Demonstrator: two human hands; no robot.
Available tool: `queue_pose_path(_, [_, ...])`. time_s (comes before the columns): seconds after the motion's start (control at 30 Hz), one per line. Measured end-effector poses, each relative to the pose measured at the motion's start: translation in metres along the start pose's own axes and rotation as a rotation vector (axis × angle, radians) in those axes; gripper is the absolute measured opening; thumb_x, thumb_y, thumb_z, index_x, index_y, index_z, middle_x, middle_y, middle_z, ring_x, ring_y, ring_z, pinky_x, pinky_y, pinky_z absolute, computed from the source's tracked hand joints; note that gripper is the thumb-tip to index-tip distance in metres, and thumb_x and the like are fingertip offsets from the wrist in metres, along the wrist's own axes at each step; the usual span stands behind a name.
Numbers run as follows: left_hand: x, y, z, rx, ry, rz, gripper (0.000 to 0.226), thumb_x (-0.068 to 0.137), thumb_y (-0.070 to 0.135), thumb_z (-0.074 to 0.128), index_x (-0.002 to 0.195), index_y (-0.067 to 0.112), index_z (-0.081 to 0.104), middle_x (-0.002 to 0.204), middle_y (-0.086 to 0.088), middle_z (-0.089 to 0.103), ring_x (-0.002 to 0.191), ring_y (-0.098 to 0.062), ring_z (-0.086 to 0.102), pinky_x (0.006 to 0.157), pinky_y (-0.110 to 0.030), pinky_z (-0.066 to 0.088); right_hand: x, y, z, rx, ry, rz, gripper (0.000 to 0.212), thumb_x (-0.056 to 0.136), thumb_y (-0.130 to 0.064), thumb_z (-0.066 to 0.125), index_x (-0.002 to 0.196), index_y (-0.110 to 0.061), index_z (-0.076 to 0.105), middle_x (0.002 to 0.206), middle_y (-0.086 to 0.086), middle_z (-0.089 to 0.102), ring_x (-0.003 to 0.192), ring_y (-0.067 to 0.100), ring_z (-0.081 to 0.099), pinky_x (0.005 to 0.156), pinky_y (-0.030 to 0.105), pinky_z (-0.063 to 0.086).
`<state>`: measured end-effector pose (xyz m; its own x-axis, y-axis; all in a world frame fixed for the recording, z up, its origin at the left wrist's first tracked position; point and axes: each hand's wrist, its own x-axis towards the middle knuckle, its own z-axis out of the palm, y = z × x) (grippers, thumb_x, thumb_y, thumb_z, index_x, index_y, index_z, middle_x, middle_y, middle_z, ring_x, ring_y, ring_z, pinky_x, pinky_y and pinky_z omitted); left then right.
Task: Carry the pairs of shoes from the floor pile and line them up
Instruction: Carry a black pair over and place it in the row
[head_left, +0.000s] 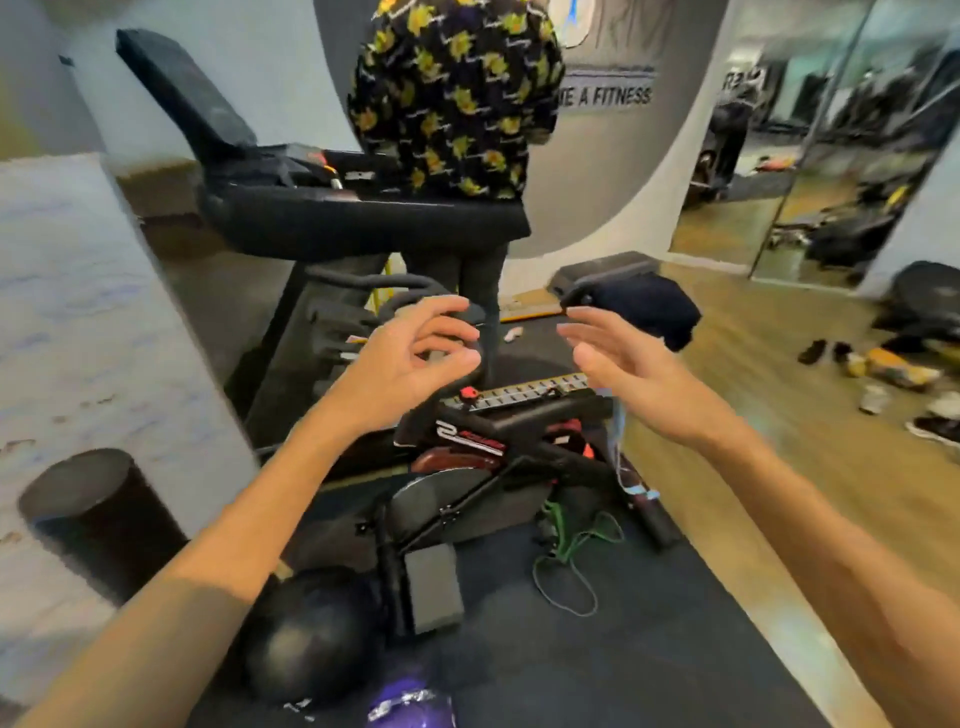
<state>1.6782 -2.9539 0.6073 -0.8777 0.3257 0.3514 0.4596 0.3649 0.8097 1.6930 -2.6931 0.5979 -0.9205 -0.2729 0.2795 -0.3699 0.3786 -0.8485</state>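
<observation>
Shoes (883, 374) lie scattered on the wooden floor (769, 415), well off to the right of both hands and beyond them, blurred so that pairs cannot be told apart; a dark one, some yellow and some pale ones show. Neither hand has anything in it: the left hand (410, 358) is raised with fingers loosely curled around nothing, and the right hand (618, 364) is raised beside it with fingers relaxed and spread. Below and between the hands stands an exercise bike (483, 467) on a dark mat (649, 649), with a treadmill (322, 208) past the left hand and a person in a flowered shirt (457, 93) standing at it. By my judgement the shoes will be light and fairly soft in the upper, stiffer at the sole, not fragile; the heel collars look the best hold, two fingers hooked inside each shoe of a pair so one hand carries both. Loose laces could trail or snag.
</observation>
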Motion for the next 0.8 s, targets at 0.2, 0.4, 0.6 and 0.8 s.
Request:
queue_pose_path(0.2, [0.098,0.052,0.168,-0.099,-0.193,0.135,0.050,0.088,0.016,0.067,0.134,0.020,0.047,0.115,0.006,0.066,0.102,-0.006,0.065,0.088,-0.024,0.052,-0.069,0.053,-0.158,-0.096,0.234,0.142,0.053,0.096,-0.034,0.051,0.145,-0.019,0.039,0.141,0.000,0.053,0.128,0.005,0.051,0.102,0.025,0.045])
queue_pose_path(0.4, [0.178,0.085,0.303,-0.194,-0.391,0.232,0.049,0.087,0.022,0.068,0.133,0.024,0.049,0.117,0.009,0.066,0.105,-0.006,0.064,0.085,-0.019,0.050,-0.111,0.099,-0.261,-0.183,0.421,0.245,0.058,0.092,-0.044,0.053,0.145,-0.024,0.039,0.140,-0.003,0.054,0.125,0.003,0.052,0.100,0.022,0.046])
queue_pose_path(0.6, [0.268,0.088,0.412,-0.247,-0.597,0.325,0.068,0.079,0.040,0.069,0.139,0.025,0.042,0.125,0.010,0.061,0.109,-0.004,0.062,0.087,-0.024,0.049,-0.127,0.171,-0.340,-0.263,0.609,0.338,0.056,0.093,-0.042,0.059,0.144,-0.028,0.041,0.134,-0.010,0.056,0.124,0.000,0.052,0.105,0.031,0.046])
queue_pose_path(0.8, [0.378,0.092,0.486,-0.263,-0.764,0.388,0.074,0.076,0.048,0.068,0.141,0.028,0.039,0.129,0.013,0.058,0.113,-0.003,0.059,0.092,-0.033,0.051,-0.111,0.219,-0.416,-0.316,0.751,0.459,0.060,0.089,-0.046,0.061,0.143,-0.029,0.042,0.136,-0.006,0.056,0.126,0.003,0.051,0.097,0.024,0.046])
